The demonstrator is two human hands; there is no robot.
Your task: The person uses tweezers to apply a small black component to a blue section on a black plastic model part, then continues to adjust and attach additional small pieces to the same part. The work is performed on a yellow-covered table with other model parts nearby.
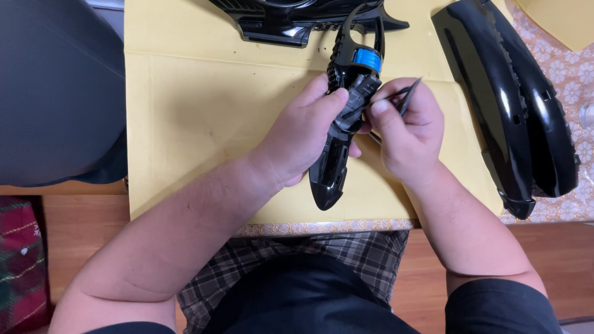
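Clenched around the mid-body of the black plastic part (339, 133): left hand (306, 133), thumb across the upper face, remaining fingers wrapped beneath and hidden. Pinched between thumb and forefinger of the right hand (411, 130): thin dark tool (405, 96), probably tweezers or a pick, though too slender and blurred to tell which.

Left of the part: yellow sheet (198, 111) spread flat, bare there apart from the left forearm crossing its near edge. Further left, beyond the sheet's edge, large dark grey rounded shape (59, 93), identity unclear.

Part itself: held over the sheet's centre. Long axis nearly straight away from the body, slightly tilted; pointed glossy tip nearest the body, looped end with blue band (367, 60) farthest away. Grip sits at mid-length, so both ends project free.

Key relation: tool meets the part from its right side, just nearer than the blue band, roughly across the long axis. Right hand touching or just beside the part there; left thumb tip close against the same spot from the other side. Exact contact point hidden by fingers.

Beyond the part: another black moulded piece (291, 21), just past the looped end. Right of the part, well apart: long curved black glossy cover (513, 105), lying partly on the sheet, partly on the patterned tablecloth (575, 80).
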